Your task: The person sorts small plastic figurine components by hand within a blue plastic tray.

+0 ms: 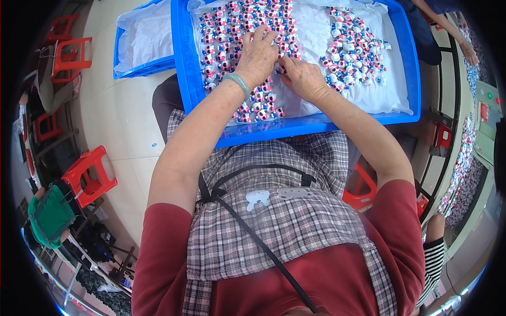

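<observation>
A blue tray (311,126) lined with white sheeting lies across my lap. In its left half, small white, pink and dark figurines (263,108) are set in close rows. A loose heap of similar white, pink and blue figurines (354,52) lies in the right half. Over the rows is my left hand (258,57), a pale green bangle on its wrist, fingers stretched and apart. Beside it, at the right edge of the rows, my right hand (304,79) has its fingers pinched together. Whatever is between those fingertips is too small and hidden to make out.
Another lined blue tray (145,42) sits at the upper left. Red stools (89,176) stand on the left. Along the right runs a conveyor carrying many figurines (464,163); another person's hand (468,52) reaches toward it. A person in green (51,216) is at the far left.
</observation>
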A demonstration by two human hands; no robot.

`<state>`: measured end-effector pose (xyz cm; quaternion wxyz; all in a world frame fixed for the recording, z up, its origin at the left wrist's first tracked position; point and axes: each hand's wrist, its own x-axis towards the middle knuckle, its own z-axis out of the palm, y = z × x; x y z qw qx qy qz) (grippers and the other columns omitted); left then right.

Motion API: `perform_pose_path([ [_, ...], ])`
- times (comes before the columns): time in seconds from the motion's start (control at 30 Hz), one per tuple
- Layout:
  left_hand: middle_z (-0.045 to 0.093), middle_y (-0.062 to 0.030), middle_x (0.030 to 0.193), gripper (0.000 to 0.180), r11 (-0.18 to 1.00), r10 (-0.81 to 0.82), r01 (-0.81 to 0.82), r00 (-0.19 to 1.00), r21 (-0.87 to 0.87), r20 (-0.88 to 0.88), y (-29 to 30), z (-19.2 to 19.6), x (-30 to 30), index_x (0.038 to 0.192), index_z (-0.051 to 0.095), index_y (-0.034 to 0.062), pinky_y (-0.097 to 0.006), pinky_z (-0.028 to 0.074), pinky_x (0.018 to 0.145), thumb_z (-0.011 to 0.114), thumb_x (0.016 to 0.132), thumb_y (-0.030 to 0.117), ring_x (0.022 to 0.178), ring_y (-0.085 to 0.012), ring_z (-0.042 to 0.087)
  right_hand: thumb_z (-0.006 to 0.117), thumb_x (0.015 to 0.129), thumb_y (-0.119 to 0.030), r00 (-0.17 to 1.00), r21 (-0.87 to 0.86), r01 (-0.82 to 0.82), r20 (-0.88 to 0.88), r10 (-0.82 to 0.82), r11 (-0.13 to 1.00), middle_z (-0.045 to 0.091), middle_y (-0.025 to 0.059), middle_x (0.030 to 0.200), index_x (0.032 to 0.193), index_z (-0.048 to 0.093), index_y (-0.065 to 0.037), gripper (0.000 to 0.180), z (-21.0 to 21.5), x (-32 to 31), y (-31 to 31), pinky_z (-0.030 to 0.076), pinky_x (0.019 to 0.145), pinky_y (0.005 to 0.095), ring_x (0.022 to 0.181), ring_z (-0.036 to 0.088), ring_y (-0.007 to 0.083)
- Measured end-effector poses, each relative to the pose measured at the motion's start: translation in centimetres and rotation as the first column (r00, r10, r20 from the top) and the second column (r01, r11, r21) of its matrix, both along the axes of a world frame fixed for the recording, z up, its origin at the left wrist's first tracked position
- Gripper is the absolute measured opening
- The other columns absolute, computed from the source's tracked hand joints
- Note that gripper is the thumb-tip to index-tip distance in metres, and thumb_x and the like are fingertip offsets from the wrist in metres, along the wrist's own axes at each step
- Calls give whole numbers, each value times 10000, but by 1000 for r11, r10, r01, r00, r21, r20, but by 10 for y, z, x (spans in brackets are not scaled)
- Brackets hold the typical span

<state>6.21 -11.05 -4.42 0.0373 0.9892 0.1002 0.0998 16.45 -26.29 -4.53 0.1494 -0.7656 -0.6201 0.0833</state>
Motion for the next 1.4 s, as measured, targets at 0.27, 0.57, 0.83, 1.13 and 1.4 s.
perform_pose_path([
  [0.27, 535, -45, 1363, 192, 1000, -25, 25, 999, -13, 43, 2, -9, -1, 951, 728, 92, -522, 324, 1072, 787, 787, 174, 1376, -305, 376, 715, 849, -192, 997, -19, 77, -8, -77, 997, 703, 155, 904, 1044, 516, -62, 308, -5, 6, -1, 574, 674, 468, 811, 722, 343],
  [0.57, 580, -46, 1279, 166, 998, 17, -7, 989, -67, 149, 3, 3, -9, 983, 728, 131, -495, 356, 1047, 718, 817, 121, 1328, -292, 428, 697, 870, -127, 893, 68, 296, -373, -251, 953, 707, 153, 896, 1075, 641, -49, 226, 3, 32, -6, 565, 703, 437, 810, 714, 337],
  [0.83, 588, -39, 1223, 206, 984, 81, -46, 976, -173, 200, -1, 4, -17, 972, 718, 156, -474, 382, 1010, 667, 807, 44, 1278, -273, 465, 618, 884, 14, 879, 105, 371, -362, -312, 923, 700, 168, 1063, 1201, 695, -31, 330, -28, 48, 8, 570, 858, 371, 915, 718, 286],
  [1.13, 609, -21, 1141, 207, 972, 194, -156, 954, -174, 228, 14, -2, -22, 976, 756, 146, -477, 388, 974, 697, 791, 74, 1196, -247, 494, 605, 895, 28, 880, 115, 355, -375, -290, 928, 690, 149, 1092, 1199, 703, -54, 330, -26, 47, 9, 562, 895, 364, 973, 705, 276],
  [1.4, 622, -23, 1057, 196, 966, 228, -213, 969, -148, 91, 5, 2, -14, 1043, 705, 164, -438, 418, 892, 648, 861, 119, 1099, -233, 582, 577, 888, 39, 865, 117, 352, -421, -275, 929, 682, 171, 1082, 1195, 700, -40, 340, -23, 47, 6, 557, 913, 378, 970, 697, 301],
])
